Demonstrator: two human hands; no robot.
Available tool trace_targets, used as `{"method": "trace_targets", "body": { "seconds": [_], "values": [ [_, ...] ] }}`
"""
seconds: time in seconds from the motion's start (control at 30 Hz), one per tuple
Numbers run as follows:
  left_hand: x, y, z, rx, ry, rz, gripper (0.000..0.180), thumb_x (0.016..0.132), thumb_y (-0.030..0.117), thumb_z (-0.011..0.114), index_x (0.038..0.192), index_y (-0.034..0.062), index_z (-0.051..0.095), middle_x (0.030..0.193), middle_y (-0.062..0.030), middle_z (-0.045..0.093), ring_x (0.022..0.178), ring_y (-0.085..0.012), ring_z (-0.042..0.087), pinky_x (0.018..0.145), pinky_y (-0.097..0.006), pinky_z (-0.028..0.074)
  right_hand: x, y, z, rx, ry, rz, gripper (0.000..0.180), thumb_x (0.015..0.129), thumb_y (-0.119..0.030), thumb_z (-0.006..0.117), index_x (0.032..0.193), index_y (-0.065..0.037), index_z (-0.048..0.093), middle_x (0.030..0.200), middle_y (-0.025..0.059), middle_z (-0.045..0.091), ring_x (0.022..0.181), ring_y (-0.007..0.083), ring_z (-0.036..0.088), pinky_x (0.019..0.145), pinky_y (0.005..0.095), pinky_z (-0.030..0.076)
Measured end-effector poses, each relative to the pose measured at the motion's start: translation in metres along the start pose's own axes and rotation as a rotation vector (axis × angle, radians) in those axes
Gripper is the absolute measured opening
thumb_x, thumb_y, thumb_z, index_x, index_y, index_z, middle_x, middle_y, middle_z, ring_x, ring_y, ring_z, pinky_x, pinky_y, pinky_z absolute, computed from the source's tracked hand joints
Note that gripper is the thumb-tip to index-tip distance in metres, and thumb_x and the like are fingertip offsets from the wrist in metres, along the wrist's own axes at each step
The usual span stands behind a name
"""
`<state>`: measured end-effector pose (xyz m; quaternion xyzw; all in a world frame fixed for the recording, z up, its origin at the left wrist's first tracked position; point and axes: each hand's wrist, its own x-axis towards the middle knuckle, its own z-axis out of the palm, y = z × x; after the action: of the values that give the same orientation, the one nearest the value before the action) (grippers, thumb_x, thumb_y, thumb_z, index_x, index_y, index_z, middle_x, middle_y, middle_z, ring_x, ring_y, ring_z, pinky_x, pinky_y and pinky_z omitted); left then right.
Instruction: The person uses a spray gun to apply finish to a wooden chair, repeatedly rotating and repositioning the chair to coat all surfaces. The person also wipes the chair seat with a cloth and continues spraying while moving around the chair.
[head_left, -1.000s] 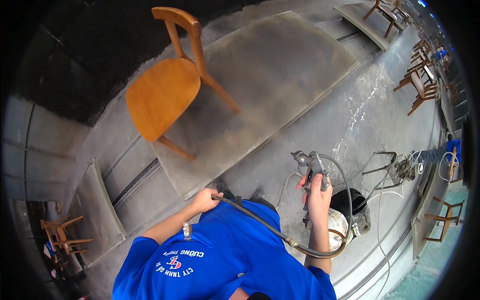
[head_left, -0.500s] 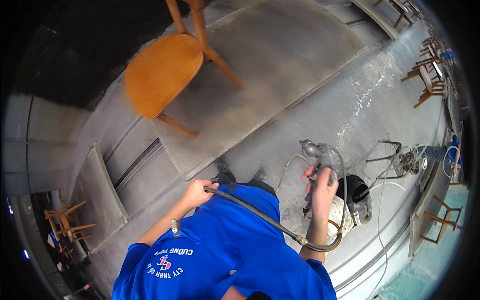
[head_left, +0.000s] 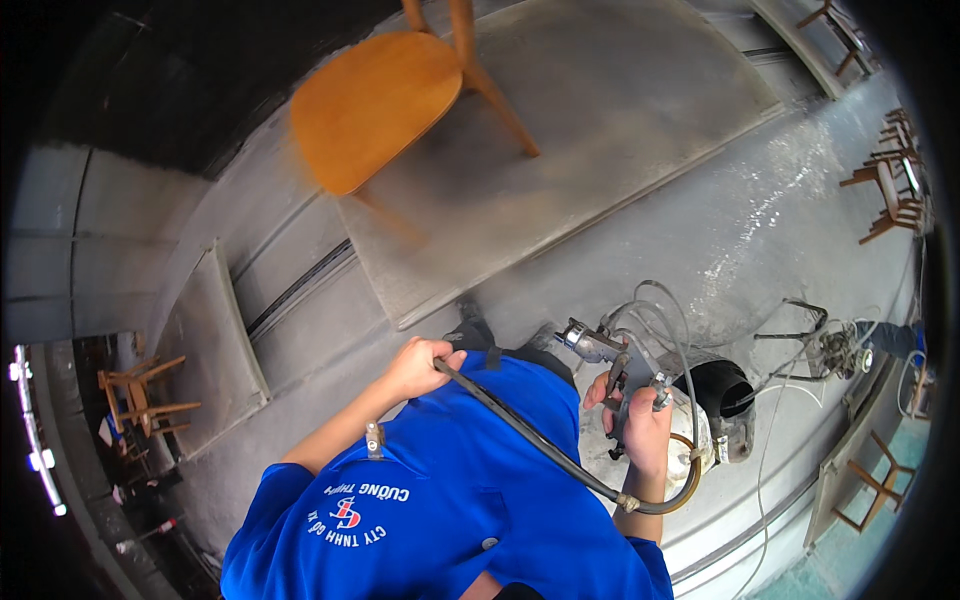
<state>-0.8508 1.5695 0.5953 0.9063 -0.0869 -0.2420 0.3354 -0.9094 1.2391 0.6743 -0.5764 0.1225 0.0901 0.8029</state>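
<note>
In my right hand [head_left: 642,425] is a grey metal spray gun [head_left: 622,365], my fingers wrapped around its grip and its nozzle end turned toward the upper left. A dark hose [head_left: 530,430] loops below my right wrist and crosses in front of my blue shirt. My left hand [head_left: 420,366] is closed around this hose near my waist. Ahead and to the left, a wooden chair [head_left: 375,105] with an orange-brown seat stands on a flat grey panel [head_left: 600,120]. Its lower front leg looks hazy.
Beside my right forearm are a black bucket [head_left: 715,385] and a whitish, stained container [head_left: 685,430]. Thin hoses run over the floor to a metal stand with equipment [head_left: 835,350]. More wooden chairs [head_left: 890,190] are at far right, another [head_left: 145,400] at left.
The spray gun has turned in my right hand, and its front end has swung lower and to the left. My left hand keeps hold of the hose. The whole view has shifted slightly.
</note>
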Motion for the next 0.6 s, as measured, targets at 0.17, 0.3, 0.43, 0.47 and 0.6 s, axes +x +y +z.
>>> {"method": "trace_targets", "body": {
  "seconds": [0.17,0.3,0.43,0.47,0.6],
  "values": [
    [-0.016,-0.005,-0.003,-0.057,-0.011,-0.114,0.041,0.090,0.026,0.070,0.061,-0.0001,0.056,0.056,-0.0195,0.049,0.048,-0.0323,0.044,0.051,-0.042,0.039,0.015,0.022,0.011,0.028,-0.006,0.081,0.066,0.096,-0.066,0.047,0.095,-0.001,0.053,0.082,0.0131,0.062,0.074,0.0196,0.067,0.045,0.0219,0.043],
    [-0.028,-0.010,-0.003,-0.060,0.010,-0.135,0.042,0.090,0.024,0.071,0.060,0.0000,0.055,0.055,-0.0189,0.048,0.048,-0.0322,0.043,0.051,-0.042,0.039,0.048,0.049,0.008,-0.110,0.070,0.178,0.056,0.103,-0.055,0.046,0.093,-0.001,0.056,0.078,0.0115,0.066,0.067,0.0157,0.065,0.044,0.0218,0.042],
    [-0.035,-0.012,-0.003,-0.069,0.017,-0.237,0.042,0.090,0.023,0.071,0.060,0.0002,0.054,0.055,-0.0187,0.048,0.048,-0.0335,0.043,0.050,-0.042,0.039,0.071,0.076,0.004,-0.141,0.152,0.205,0.051,0.104,-0.052,0.047,0.092,-0.003,0.056,0.078,0.0090,0.066,0.065,0.0132,0.064,0.044,0.0218,0.041],
    [-0.037,-0.011,-0.003,-0.088,0.011,-0.240,0.041,0.090,0.023,0.071,0.060,0.0001,0.054,0.055,-0.0187,0.047,0.048,-0.0333,0.043,0.050,-0.042,0.039,0.073,0.081,0.002,-0.154,0.161,0.224,0.051,0.104,-0.051,0.047,0.092,-0.003,0.056,0.078,0.0085,0.066,0.065,0.0126,0.064,0.044,0.0219,0.041],
    [-0.038,-0.011,-0.007,-0.099,0.016,-0.257,0.041,0.090,0.023,0.072,0.060,0.0000,0.055,0.054,-0.0185,0.046,0.046,-0.0328,0.041,0.049,-0.041,0.038,0.082,0.086,-0.001,-0.213,0.240,0.335,0.048,0.104,-0.052,0.047,0.095,-0.005,0.057,0.077,0.0064,0.066,0.066,0.0116,0.064,0.044,0.0222,0.041]
  ]
}}
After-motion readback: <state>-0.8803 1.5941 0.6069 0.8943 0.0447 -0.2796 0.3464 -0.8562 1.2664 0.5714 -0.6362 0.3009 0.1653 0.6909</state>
